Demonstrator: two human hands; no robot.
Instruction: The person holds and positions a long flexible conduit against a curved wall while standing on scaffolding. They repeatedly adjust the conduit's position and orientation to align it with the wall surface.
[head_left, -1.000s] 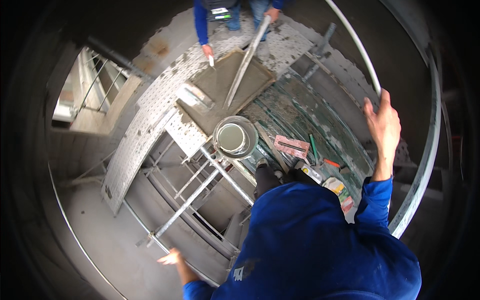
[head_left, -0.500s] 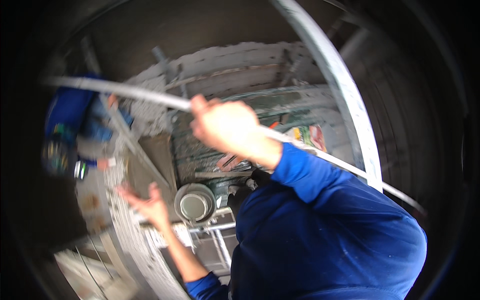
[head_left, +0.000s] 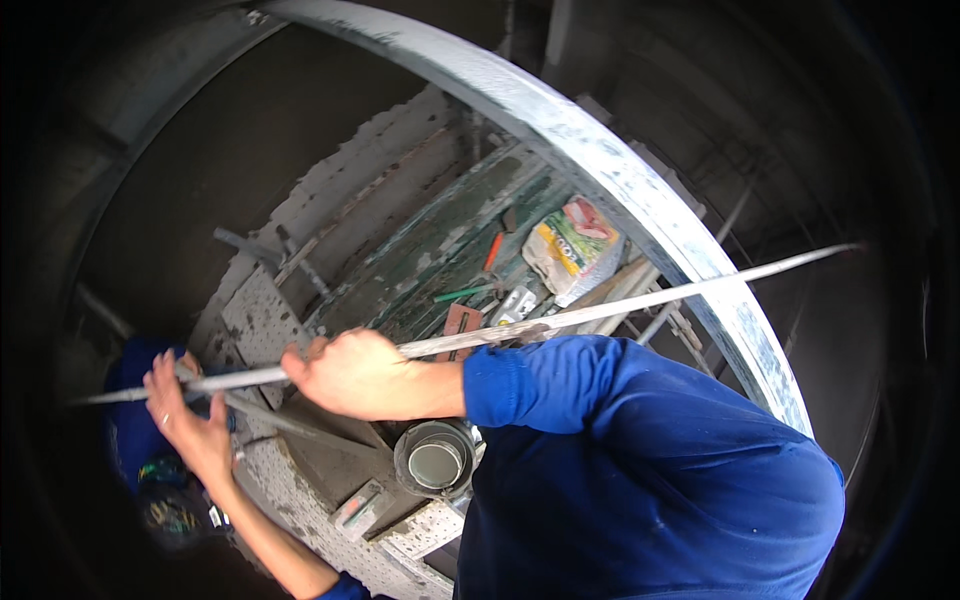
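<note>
A long pale straight bar (head_left: 600,312) runs from the far left to the right edge, passing over my right forearm. My right hand (head_left: 345,372) is wrapped round it left of centre. Close to the bar's left part is my left hand (head_left: 190,420), its fingers stretched and the thumb apart. The bar crosses at its fingers; whether they touch it I cannot tell. Below lie a round bucket (head_left: 437,460) with a pale inside and a plastering trowel (head_left: 361,508) on a grey, mortar-smeared board.
A thick white-spotted metal beam (head_left: 640,190) arcs across the upper right. On the green planks (head_left: 400,265) lie an orange-handled tool (head_left: 493,250), a reddish float (head_left: 461,330) and a printed bag (head_left: 575,250). Another person in blue (head_left: 125,400) is at the far left, partly behind my left hand.
My view has turned. My left hand has risen from below the bar to its left part, and the bar's right end now sits higher. My right hand keeps its hold.
</note>
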